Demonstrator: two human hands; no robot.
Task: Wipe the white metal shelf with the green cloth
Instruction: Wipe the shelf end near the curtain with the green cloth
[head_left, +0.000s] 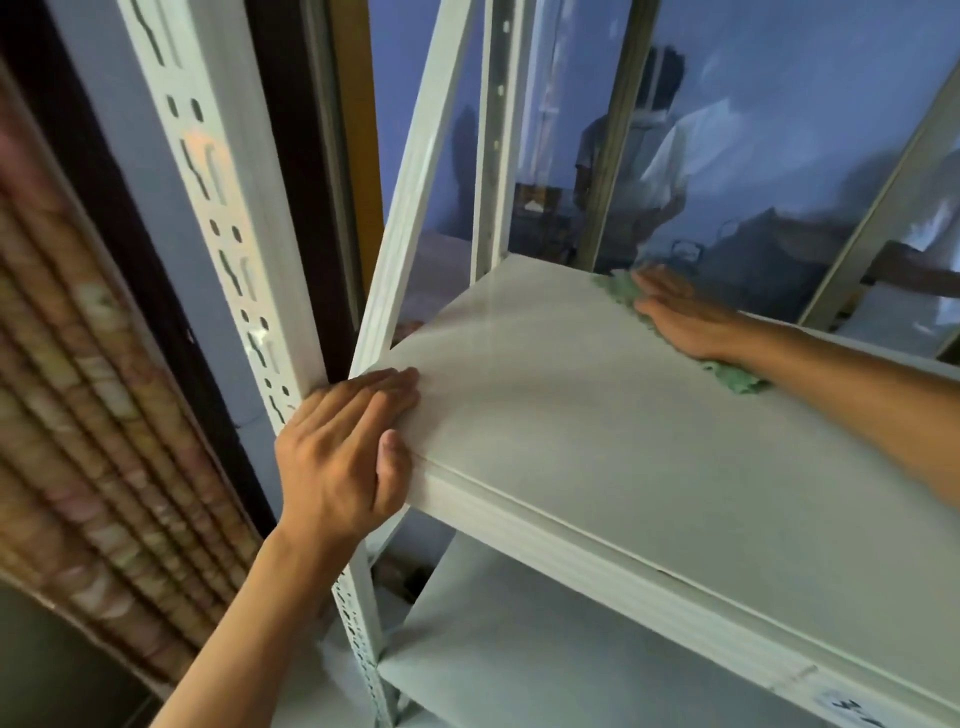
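**Inspector:** Head view, the only one. Background first: a glass pane (779, 130) stands behind the rack and carries a dim reflection of a person; a patterned panel (78, 389) runs down the far left. A slotted white upright (228, 218) rises just above the left hand.

**Assistant:** And the task's things?

**Inspector:** The white metal shelf (597, 447) fills the centre. The left hand (340, 457) grips its near corner, fingers laid over the top face, thumb hooked on the front edge. The right hand (680, 312) lies flat, fingers straight, pressing the green cloth (621, 288) onto the shelf's far side, close to the glass. Cloth shows beyond the fingertips and again behind the wrist.

**Assistant:** How will they handle?

**Inspector:** My judgement: the cloth is light, soft and limp, so it will bunch if pushed by one edge. A flat palm over its middle is the sound hold. The shelf looks stiff and smooth, likely slippery under cloth, and the rack may rock, which would explain the bracing grip at the corner.

**Assistant:** Anything unclear?

**Inspector:** Most of the cloth is hidden under the palm. Motion blur softens the right hand and the left side of the frame. The shelf's right end is cut off. A handwritten label (852, 709) below the left-hand grip is illegible. A lower shelf (545, 649) is only partly visible.
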